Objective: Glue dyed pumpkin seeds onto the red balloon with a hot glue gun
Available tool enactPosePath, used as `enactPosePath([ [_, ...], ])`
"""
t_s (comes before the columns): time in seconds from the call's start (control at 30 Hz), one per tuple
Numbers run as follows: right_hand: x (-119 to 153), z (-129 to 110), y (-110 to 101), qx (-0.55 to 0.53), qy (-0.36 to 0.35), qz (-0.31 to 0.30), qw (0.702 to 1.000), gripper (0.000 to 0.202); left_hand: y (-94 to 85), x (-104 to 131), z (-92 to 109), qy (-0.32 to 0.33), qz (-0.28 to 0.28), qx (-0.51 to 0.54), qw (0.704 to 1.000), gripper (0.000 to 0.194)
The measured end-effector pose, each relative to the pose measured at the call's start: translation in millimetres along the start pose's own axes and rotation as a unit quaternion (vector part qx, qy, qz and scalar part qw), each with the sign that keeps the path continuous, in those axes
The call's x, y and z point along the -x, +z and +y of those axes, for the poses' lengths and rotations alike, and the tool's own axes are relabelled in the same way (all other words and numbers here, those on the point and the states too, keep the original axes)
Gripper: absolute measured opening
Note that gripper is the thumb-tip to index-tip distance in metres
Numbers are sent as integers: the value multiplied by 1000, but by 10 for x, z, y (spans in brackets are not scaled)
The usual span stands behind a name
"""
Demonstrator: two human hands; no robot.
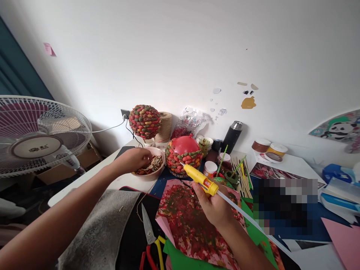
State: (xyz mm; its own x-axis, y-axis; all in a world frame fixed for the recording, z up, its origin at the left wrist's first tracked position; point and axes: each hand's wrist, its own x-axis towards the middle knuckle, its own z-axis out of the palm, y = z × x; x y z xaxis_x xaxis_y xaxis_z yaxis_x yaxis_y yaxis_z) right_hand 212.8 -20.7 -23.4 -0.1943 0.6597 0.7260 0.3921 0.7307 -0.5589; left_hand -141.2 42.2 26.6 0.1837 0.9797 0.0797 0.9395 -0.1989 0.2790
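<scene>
My left hand (137,157) reaches into a pale bowl (150,177) of small nut shells (156,162), some plain and some painted. Its fingers are bent together at the shells; their tips are partly hidden, so I cannot make out what they hold. In my right hand (215,206) is a yellow hot glue gun (200,178), a long translucent glue stick (247,215) running out of its back. The nozzle points at a red balloon (185,144), touching or very near its lower band of red, green and yellow shells (176,161). The balloon's top is bare.
A shell-covered ball (144,122) stands behind the bowl, beside a twine spool (163,126). Scissors (150,232) lie near paint-stained paper (194,221) and a grey cloth (95,232). A black thermos (232,137), paint jars (210,168) and sticks (242,176) stand right. A fan (39,138) is left.
</scene>
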Motion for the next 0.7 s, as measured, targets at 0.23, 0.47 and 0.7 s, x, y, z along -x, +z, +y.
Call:
enactPosePath([
  [0.23, 0, -77, 6, 28, -30, -51, 998, 36, 262, -206, 30, 45, -48, -50, 997, 25],
  [0.47, 12, -84, 26, 31, -51, -60, 996, 34, 92, -116, -82, 13, -94, -52, 994, 31],
  [0.7, 69, -69, 74, 65, -58, -98, 991, 37, 22, -91, -84, -13, -54, -67, 996, 26],
])
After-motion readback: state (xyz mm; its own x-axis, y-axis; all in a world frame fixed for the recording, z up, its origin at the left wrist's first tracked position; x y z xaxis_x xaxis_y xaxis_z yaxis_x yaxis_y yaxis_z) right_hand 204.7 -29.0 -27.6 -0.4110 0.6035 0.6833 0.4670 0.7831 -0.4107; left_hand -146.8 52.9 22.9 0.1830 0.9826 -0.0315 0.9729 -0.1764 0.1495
